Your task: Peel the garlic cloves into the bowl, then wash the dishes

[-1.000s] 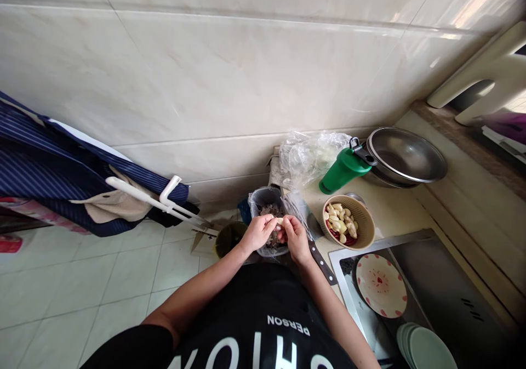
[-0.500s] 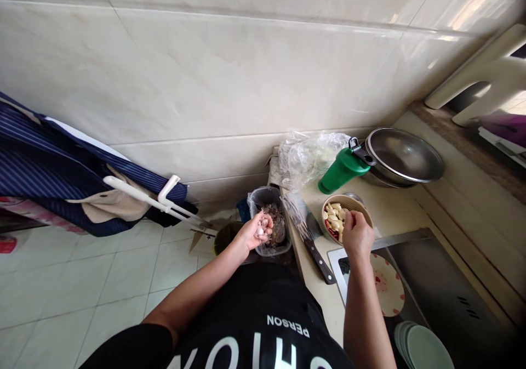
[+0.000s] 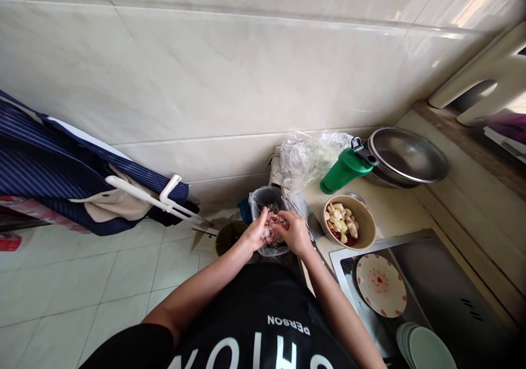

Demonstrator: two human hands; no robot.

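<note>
Over a lined trash bin (image 3: 260,194) with papery scraps inside, my two hands meet. My left hand (image 3: 255,235) is cupped around several unpeeled garlic cloves (image 3: 267,231). The fingers of my right hand (image 3: 297,234) pinch at a garlic clove beside the left fingertips; the fingers partly hide it. On the counter to the right is a woven-looking tan basket (image 3: 369,227) holding peeled garlic cloves (image 3: 338,215) and some red chilies (image 3: 350,240). A cleaver (image 3: 304,209) lies at the counter's edge, largely covered by my right hand and forearm.
Behind the basket stand a green shaker bottle (image 3: 344,170), crumpled plastic bags (image 3: 310,152) and a metal bowl (image 3: 411,155). A sink (image 3: 343,253) with a patterned plate (image 3: 381,285) and stacked green dishes (image 3: 431,350) is at right. Hanging clothes (image 3: 61,166) are at left.
My right hand has moved left from the basket to my left hand over the bin, uncovering the basket and the plate. My left hand has stayed with its garlic cloves.
</note>
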